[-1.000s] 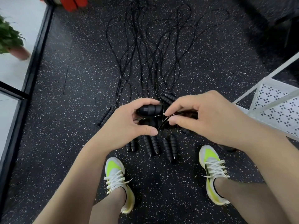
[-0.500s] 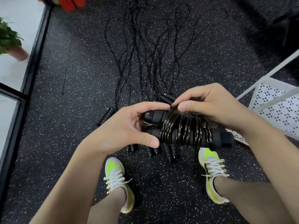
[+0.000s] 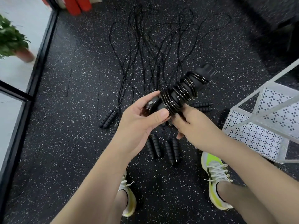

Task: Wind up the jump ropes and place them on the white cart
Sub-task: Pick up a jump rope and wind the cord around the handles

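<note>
A wound jump rope (image 3: pixel 181 92), black handles wrapped in black cord, is held in the air and points up to the right. My left hand (image 3: pixel 144 117) grips its lower end with thumb and fingers. My right hand (image 3: pixel 191 125) holds the bundle from below, its fingers under the coils. The white cart (image 3: pixel 265 117) with perforated panels stands at the right, close to the bundle. Several unwound jump ropes (image 3: pixel 155 46) lie stretched out on the floor, their handles (image 3: pixel 155 147) near my feet.
The floor is dark speckled rubber. A black floor frame (image 3: pixel 24 97) borders it on the left, with a potted plant (image 3: pixel 11 39) beyond. Red objects (image 3: pixel 77 4) stand at the top left. My two shoes (image 3: pixel 215 177) stand at the bottom.
The wound bundle has turned from lying level to pointing up and right. My right hand moved from on top of the coils to beneath them. The view shifted towards the cart.
</note>
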The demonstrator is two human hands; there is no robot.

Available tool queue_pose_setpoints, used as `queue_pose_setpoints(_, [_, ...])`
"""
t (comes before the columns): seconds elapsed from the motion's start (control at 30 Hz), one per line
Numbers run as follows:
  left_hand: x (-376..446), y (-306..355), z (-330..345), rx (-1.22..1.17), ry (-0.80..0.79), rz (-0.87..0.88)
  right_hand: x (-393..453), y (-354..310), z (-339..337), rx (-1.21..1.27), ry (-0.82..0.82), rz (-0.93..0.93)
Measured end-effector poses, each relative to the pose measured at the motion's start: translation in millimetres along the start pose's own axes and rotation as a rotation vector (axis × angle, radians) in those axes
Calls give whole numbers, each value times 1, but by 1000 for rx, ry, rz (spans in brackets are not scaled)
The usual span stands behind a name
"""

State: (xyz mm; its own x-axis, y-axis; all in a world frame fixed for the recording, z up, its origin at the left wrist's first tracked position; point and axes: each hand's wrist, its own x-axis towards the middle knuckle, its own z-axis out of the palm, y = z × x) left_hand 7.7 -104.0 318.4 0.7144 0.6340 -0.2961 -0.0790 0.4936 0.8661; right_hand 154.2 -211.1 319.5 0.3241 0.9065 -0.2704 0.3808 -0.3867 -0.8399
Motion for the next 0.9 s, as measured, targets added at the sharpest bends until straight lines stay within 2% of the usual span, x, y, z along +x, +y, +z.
queue_pose_setpoints(0.07, [1,-4,2,101,83,28,-1,-1,4,141,-58,52])
queue_pose_setpoints(0.17, [-2,-8,8,279,182,87,-3,-6,7,227,-98,131])
queue_pose_setpoints(0.27, [-7,-9,18,418,257,152,-4,-13,8,447,-127,207])
queue_pose_setpoints(0.43, [-9,-10,18,670,362,329,-3,-15,0,750,-226,169])
queue_pose_setpoints(0.5, [-10,-11,19,724,346,375,-3,-16,-1,826,-189,188])
queue_pose_setpoints(0.63, [-16,-17,24,650,240,339,-2,-4,1,612,-17,195])
queue_pose_setpoints(0.77, [-17,-12,24,501,228,264,-6,-5,-13,259,-50,131])
queue_pose_setpoints(0.9, [-7,-11,19,553,232,137,-4,-6,-18,-104,10,76])
